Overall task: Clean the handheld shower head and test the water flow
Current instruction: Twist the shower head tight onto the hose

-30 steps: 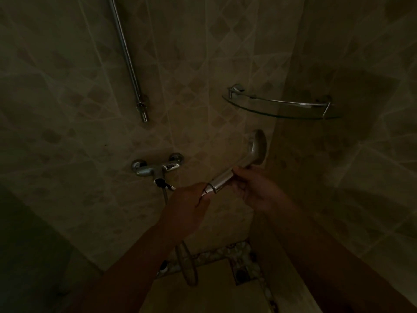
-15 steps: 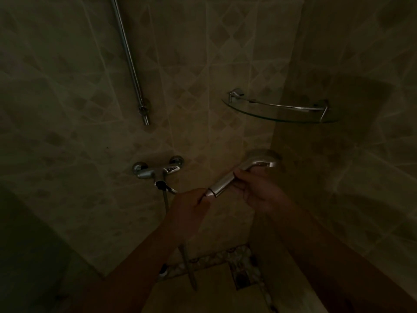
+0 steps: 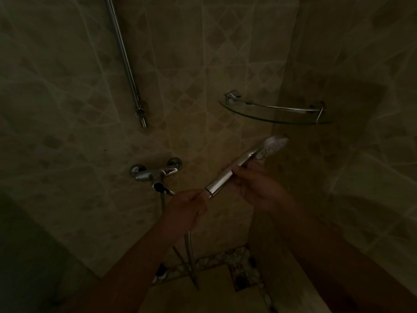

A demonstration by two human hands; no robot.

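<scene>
The chrome handheld shower head [image 3: 234, 169] lies slanted in the middle of the dim shower corner, its pale round spray face [image 3: 274, 145] at the upper right. My right hand [image 3: 259, 188] grips the middle of its handle. My left hand [image 3: 187, 208] is curled round the hose end at the handle's base. The metal hose [image 3: 189, 247] hangs down from my left hand toward the floor. No water is visible.
A chrome mixer tap [image 3: 155, 173] is fixed on the tiled wall at the left, with a slide rail [image 3: 126, 62] above it. A glass corner shelf [image 3: 277, 114] hangs above the shower head. A floor drain [image 3: 240, 279] sits in the pebble border below.
The shower head has been turned about its handle: its edge faced me, now the pale spray face shows. Both hands keep their hold in nearly the same place.
</scene>
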